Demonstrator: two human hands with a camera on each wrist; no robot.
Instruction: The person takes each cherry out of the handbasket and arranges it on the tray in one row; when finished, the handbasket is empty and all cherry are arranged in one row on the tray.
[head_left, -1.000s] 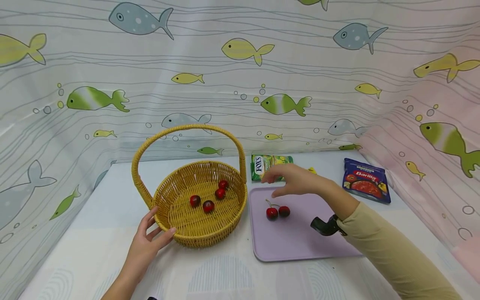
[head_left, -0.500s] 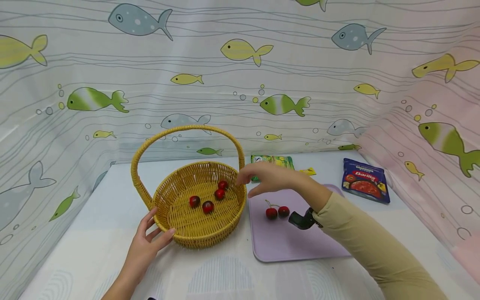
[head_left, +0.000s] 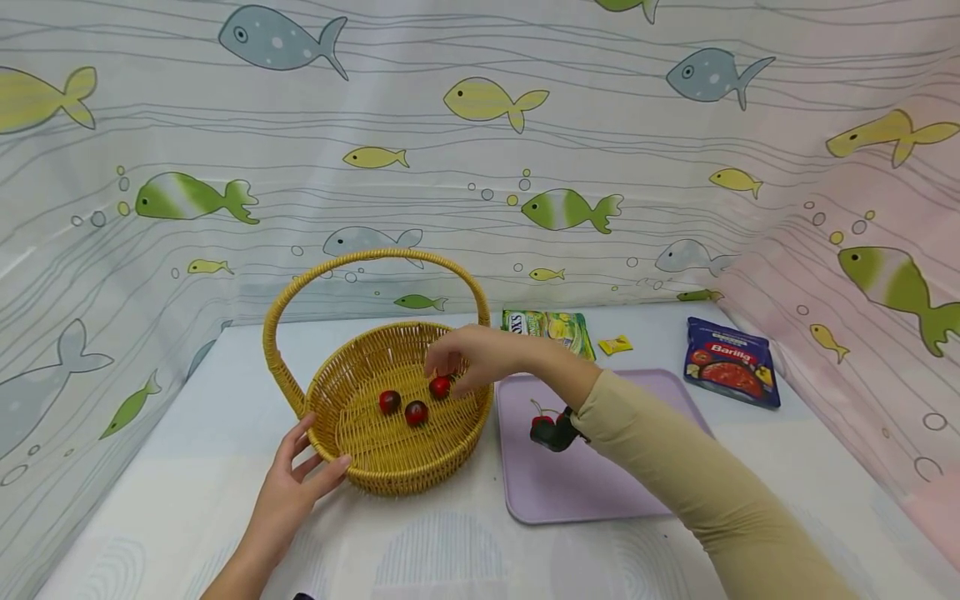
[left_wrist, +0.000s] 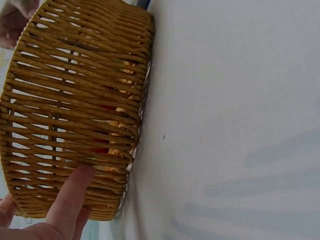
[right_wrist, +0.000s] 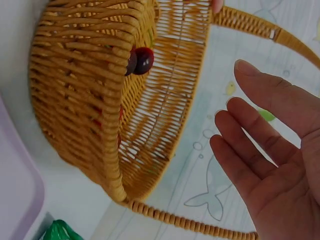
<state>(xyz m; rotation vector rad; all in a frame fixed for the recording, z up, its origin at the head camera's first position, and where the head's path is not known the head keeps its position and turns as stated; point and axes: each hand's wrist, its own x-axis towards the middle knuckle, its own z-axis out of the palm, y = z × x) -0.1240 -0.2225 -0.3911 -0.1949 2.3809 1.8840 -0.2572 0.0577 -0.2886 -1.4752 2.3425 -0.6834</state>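
Round golden wicker basket (head_left: pixel 405 481) stands on white tabletop (head_left: pixel 187 467), glossy dark-red cherries (head_left: pixel 416 413) inside.
Right hand (head_left: pixel 483 354) is over its right side, fingers loosely parted, grip empty; left hand (head_left: pixel 288 492) touches the near-left wall, fingers spread. Risk: a low right wrist could catch the edge and tip the basket, left-hand contact appearing too light to prevent it.

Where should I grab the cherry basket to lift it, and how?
Probably by the top middle of its handle, coming down from above. The handle arches high over the round basket, joined at opposite sides, with open space under it to hook around. Keep it level, since cherries lie inside.
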